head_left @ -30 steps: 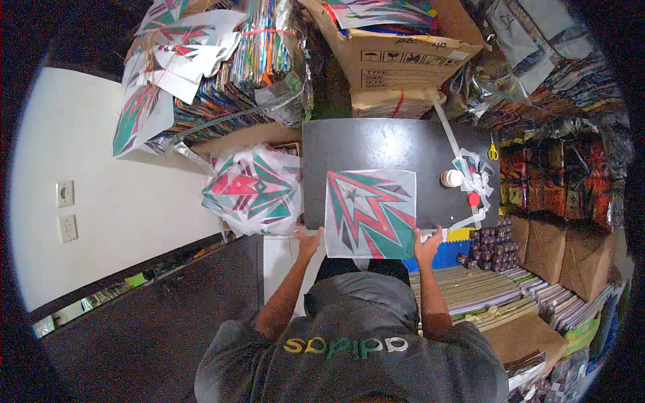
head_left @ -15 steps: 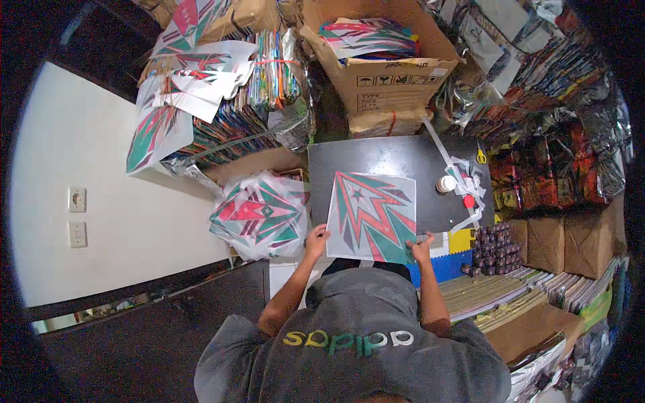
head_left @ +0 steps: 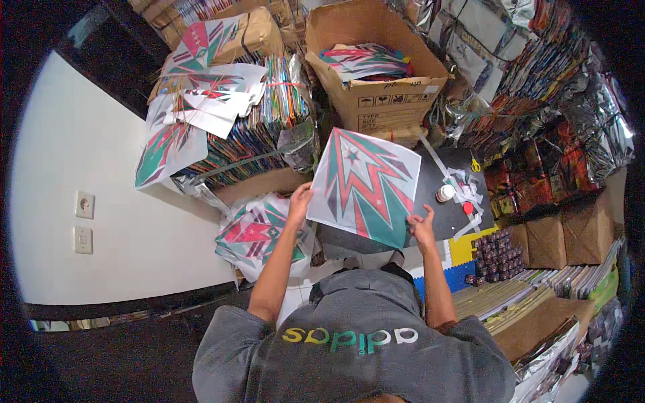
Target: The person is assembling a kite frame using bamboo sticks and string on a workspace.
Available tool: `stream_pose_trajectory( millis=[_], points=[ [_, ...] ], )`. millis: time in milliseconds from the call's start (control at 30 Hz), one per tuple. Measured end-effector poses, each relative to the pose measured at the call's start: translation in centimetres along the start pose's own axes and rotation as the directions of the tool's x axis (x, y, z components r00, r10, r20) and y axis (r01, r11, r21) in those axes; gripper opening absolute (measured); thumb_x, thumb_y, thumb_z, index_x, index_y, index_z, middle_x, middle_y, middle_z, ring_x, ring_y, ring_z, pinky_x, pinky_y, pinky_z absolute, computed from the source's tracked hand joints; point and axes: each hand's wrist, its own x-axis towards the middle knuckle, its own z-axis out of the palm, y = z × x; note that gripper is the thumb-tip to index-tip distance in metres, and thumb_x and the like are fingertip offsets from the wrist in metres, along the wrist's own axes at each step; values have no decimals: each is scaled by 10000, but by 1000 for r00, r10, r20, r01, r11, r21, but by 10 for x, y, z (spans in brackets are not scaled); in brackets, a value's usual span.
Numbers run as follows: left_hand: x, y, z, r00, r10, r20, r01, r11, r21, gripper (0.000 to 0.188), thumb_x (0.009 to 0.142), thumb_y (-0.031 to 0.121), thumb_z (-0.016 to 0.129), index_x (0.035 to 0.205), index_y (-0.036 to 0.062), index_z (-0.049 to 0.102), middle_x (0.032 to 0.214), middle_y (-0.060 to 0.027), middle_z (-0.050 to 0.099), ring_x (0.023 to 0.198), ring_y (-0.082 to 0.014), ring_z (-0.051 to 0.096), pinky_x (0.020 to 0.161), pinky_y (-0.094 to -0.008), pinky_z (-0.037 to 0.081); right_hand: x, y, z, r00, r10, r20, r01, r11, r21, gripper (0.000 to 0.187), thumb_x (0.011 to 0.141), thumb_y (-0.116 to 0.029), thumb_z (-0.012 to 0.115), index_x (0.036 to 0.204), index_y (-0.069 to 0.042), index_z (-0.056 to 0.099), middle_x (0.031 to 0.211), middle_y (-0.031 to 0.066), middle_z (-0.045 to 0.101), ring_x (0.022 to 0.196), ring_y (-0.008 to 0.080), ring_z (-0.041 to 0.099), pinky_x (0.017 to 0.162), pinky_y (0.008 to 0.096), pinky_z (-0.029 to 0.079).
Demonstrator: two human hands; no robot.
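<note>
A thin square printed sheet point(head_left: 366, 185), white with red, green and dark zigzag shapes and a star, is held up at a tilt over the black tabletop point(head_left: 437, 218). My left hand point(head_left: 299, 205) pinches the sheet by its left edge near the lower-left corner. At the lower right edge my right hand point(head_left: 422, 230) holds it between thumb and fingers, one finger sticking up. To the left of my left hand lies a loose pile of similar printed sheets point(head_left: 259, 235), crumpled at the rim.
On the table's right are a white-lidded jar point(head_left: 445, 193), a red cap point(head_left: 468, 208), tape scraps and yellow scissors point(head_left: 476, 165). An open carton point(head_left: 376, 104) with printed sheets stands beyond. Bundled stacks point(head_left: 248, 144) rise at far left, small dark packs point(head_left: 496, 255) at right.
Both hands have raised the sheet off the table and moved it forward, turning it slightly clockwise. The view has shifted a little too.
</note>
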Motion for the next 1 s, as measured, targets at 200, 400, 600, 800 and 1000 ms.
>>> stream_pose_trajectory(
  millis=[200,400,600,800,1000],
  points=[
    [19,76,7,990,62,128,-65,998,20,292,931,169,552,1192,40,567,1030,-42,647,934,-111,582,829,-255,454,-33,-88,3,627,-766,-138,646,611,-457,589,753,-187,749,1238,-55,441,1158,146,550,1082,272,517,928,378,409],
    [24,123,31,920,173,352,-257,944,205,234,932,157,548,1128,45,609,930,-10,639,857,-78,553,767,-250,452,-25,-249,31,402,-893,203,794,229,-564,604,683,-292,798,1181,-58,548,1189,139,540,1168,323,468,1014,392,359],
    [34,165,69,867,221,448,-361,897,256,223,923,154,554,1096,33,623,943,-12,644,867,-93,559,785,-262,450,43,-263,24,554,-480,680,785,574,-234,555,762,-291,775,1206,-38,559,1121,68,633,987,154,583,888,315,458],
    [56,190,91,835,240,495,-458,801,385,280,902,155,565,1146,25,606,1008,-48,671,916,-130,601,834,-294,472,79,-269,4,575,-359,735,716,656,-240,369,827,-277,713,1077,-15,643,993,50,667,908,135,585,835,303,463],
    [67,162,120,816,576,-51,-507,754,417,380,921,233,568,1252,56,508,1223,-116,582,1092,-191,562,936,-315,431,99,-284,-31,685,-371,627,597,779,-191,301,841,-247,693,1032,-18,650,906,20,665,801,104,581,738,281,472]
  ],
)
